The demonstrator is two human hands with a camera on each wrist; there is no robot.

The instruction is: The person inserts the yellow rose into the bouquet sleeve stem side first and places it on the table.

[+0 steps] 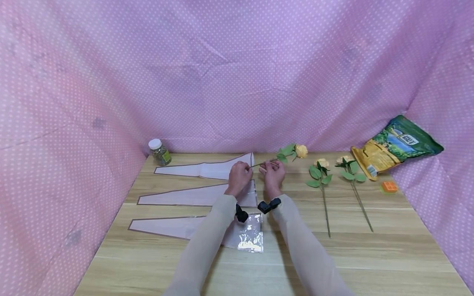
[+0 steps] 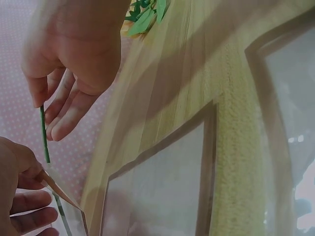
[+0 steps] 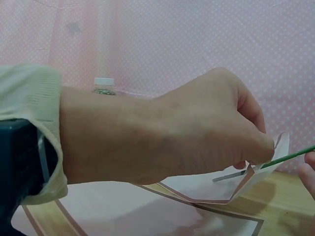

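Observation:
My left hand (image 1: 239,177) pinches the raised right-hand mouth of the farthest clear, tapered flower sleeve (image 1: 214,169). Just right of it, my right hand (image 1: 274,174) pinches the green stem of a pale yellow artificial rose (image 1: 301,151), its bloom pointing right. In the left wrist view, the stem (image 2: 45,137) runs from the right hand to the sleeve's edge, and its lower end shows through the film. From the right wrist view, my left hand (image 3: 206,130) holds the sleeve's rim beside the stem; only the right fingertips (image 3: 309,172) appear.
Two more tapered sleeves (image 1: 177,198) (image 1: 159,226) lie nearer on the wooden table. At right lie two yellow roses (image 1: 314,172) (image 1: 349,176), an orange block (image 1: 389,187) and a green-yellow bag (image 1: 396,144). A white-lidded jar (image 1: 160,153) stands back left, before a pink dotted curtain.

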